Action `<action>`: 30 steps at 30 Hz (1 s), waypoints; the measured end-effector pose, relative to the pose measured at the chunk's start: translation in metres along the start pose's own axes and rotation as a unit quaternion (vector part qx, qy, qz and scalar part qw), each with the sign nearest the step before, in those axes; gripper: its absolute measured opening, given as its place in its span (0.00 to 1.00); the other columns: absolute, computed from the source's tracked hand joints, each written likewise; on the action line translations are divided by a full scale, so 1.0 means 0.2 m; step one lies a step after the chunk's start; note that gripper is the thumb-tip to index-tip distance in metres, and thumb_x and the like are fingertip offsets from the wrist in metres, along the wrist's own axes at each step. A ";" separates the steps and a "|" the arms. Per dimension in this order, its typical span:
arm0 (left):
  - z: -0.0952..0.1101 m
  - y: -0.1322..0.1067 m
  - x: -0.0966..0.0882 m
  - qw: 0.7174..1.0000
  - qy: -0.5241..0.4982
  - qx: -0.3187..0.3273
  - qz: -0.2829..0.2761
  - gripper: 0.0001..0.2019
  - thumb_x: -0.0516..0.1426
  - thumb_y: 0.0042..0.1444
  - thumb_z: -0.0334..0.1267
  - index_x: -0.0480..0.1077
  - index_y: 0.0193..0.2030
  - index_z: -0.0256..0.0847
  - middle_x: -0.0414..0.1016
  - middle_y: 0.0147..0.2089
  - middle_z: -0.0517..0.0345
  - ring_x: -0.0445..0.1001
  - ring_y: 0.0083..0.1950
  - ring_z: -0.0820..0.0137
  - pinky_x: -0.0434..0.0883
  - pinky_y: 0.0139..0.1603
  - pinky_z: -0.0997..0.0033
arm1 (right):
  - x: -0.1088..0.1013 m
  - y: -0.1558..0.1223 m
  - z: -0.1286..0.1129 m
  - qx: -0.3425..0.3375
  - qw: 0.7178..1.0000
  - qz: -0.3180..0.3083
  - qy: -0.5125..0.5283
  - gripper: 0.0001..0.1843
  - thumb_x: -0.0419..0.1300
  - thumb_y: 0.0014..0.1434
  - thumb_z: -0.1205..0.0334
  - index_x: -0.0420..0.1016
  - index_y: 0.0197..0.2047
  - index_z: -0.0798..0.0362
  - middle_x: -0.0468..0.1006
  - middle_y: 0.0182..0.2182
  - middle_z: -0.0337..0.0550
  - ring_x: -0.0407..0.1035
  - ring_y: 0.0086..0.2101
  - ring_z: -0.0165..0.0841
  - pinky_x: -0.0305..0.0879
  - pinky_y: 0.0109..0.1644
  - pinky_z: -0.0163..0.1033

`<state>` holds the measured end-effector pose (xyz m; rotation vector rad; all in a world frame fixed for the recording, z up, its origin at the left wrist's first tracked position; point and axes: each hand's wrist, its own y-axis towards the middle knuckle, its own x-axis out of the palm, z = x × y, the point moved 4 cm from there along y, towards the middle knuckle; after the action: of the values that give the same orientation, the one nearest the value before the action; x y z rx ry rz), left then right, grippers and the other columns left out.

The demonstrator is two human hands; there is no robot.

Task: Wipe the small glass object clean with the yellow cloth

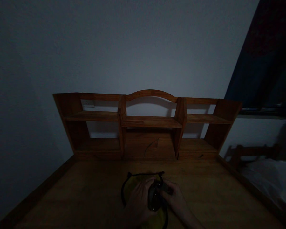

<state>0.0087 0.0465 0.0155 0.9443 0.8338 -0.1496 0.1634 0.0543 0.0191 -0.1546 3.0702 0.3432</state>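
In dim light, my left hand (pixel 139 200) wraps round a dark, rounded object (pixel 154 197) with a few glossy highlights; its kind is too dark to make out. My right hand (pixel 173 195) is closed at the object's right side, thumb and fingers pinching a small dark piece (pixel 166 187) there. Whether that piece belongs to the rounded object I cannot tell. Beneath both hands, on the wooden desk (pixel 90 190), lies a yellowish-green item (pixel 131 186) with a black cord or edging around it. My hands cover much of it.
A wooden shelf unit (pixel 151 121) with several compartments stands along the desk's back edge, against a pale wall (pixel 143 47). Raised wooden rims run down both desk sides. To the right are a dark window (pixel 264 63), a wooden frame (pixel 257 150) and a whitish covering (pixel 271 178).
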 end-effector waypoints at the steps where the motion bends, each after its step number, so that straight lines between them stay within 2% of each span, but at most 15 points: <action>1: 0.00 0.01 0.00 1.000 0.006 -0.007 -0.005 0.37 0.58 0.42 0.34 0.51 0.61 0.36 0.66 0.58 0.44 0.67 0.56 0.56 0.68 0.55 0.53 | 0.00 0.00 -0.01 -0.003 1.000 0.001 0.004 0.16 0.64 0.49 0.59 0.78 0.41 0.54 0.80 0.33 0.43 0.72 0.35 0.40 0.69 0.40 0.41; 5: 0.02 0.02 -0.02 0.998 0.049 -0.010 -0.036 0.40 0.58 0.43 0.34 0.47 0.64 0.38 0.63 0.60 0.45 0.65 0.58 0.57 0.66 0.57 0.55 | -0.01 0.01 0.01 -0.013 1.000 0.003 0.014 0.15 0.64 0.48 0.61 0.78 0.41 0.53 0.79 0.34 0.42 0.72 0.37 0.40 0.68 0.43 0.42; 8: 0.02 0.02 -0.02 0.996 0.061 -0.003 -0.061 0.39 0.59 0.43 0.36 0.51 0.63 0.40 0.63 0.60 0.48 0.65 0.58 0.58 0.66 0.57 0.58 | 0.00 0.00 0.05 -0.004 1.000 0.016 0.022 0.15 0.65 0.48 0.61 0.77 0.41 0.53 0.79 0.35 0.44 0.72 0.38 0.41 0.67 0.45 0.44; 14: -0.01 0.02 0.00 0.996 0.086 0.004 -0.036 0.36 0.60 0.43 0.38 0.56 0.61 0.40 0.64 0.58 0.46 0.66 0.56 0.57 0.68 0.54 0.60 | 0.00 0.01 0.11 0.011 0.999 0.036 0.025 0.18 0.65 0.48 0.56 0.77 0.43 0.54 0.80 0.37 0.45 0.72 0.40 0.43 0.67 0.46 0.47; 20: -0.03 0.03 -0.01 0.992 0.116 0.035 -0.029 0.35 0.59 0.45 0.45 0.57 0.61 0.41 0.68 0.55 0.48 0.70 0.51 0.59 0.69 0.50 0.61 | 0.00 0.00 0.06 -0.001 1.000 0.018 -0.004 0.20 0.64 0.50 0.53 0.76 0.44 0.54 0.79 0.36 0.46 0.72 0.38 0.43 0.69 0.44 0.45; 25: -0.01 0.03 -0.03 0.995 0.099 0.006 -0.025 0.35 0.61 0.44 0.43 0.58 0.61 0.43 0.66 0.56 0.48 0.69 0.53 0.59 0.68 0.51 0.61 | 0.00 -0.03 0.01 -0.018 1.000 0.013 -0.022 0.20 0.62 0.53 0.53 0.75 0.47 0.53 0.79 0.40 0.47 0.71 0.42 0.43 0.67 0.48 0.46; 30: 0.00 0.03 -0.05 0.994 0.104 0.010 -0.018 0.34 0.61 0.43 0.46 0.60 0.59 0.43 0.66 0.55 0.48 0.69 0.52 0.59 0.70 0.50 0.61 | 0.00 -0.04 -0.03 -0.031 0.999 -0.014 -0.010 0.18 0.60 0.55 0.55 0.74 0.48 0.52 0.79 0.40 0.45 0.71 0.42 0.42 0.67 0.48 0.45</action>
<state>0.0046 0.0475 0.0252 0.9743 1.0438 -0.0922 0.1632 0.0445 0.0236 -0.1965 3.0368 0.4367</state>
